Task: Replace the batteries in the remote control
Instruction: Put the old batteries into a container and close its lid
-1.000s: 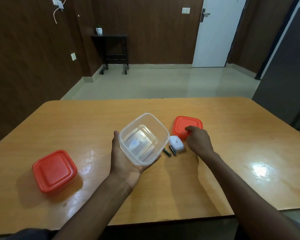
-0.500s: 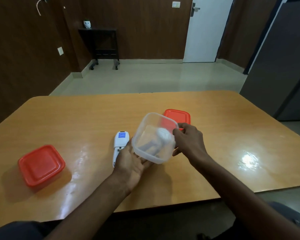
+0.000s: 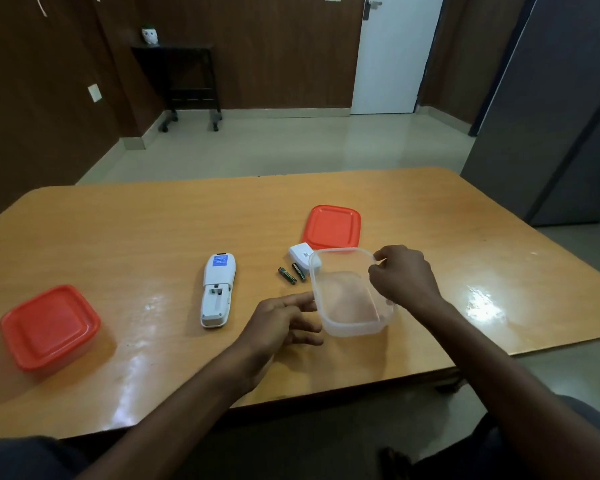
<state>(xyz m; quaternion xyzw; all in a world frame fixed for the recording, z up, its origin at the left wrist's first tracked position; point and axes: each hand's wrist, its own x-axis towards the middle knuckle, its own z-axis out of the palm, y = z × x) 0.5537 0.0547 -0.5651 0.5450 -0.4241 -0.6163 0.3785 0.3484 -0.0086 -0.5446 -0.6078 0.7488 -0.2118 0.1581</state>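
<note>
2 slim batteries (image 3: pixel 292 273) lie loose; right grip (image 3: pixel 404 277) pinches clear square tub (image 3: pixel 349 292), left (image 3: pixel 284 322) slack.

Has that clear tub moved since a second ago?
Yes. The clear tub has passed from the left hand to the right hand, going rightward past the two batteries, nearer the loose red lid.

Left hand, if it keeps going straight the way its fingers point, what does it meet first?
The left hand points right, fingers spread, and would first meet the near wall of the clear container held by the right hand. Its fingertips look nearly touching already, though depth is unclear.
</note>
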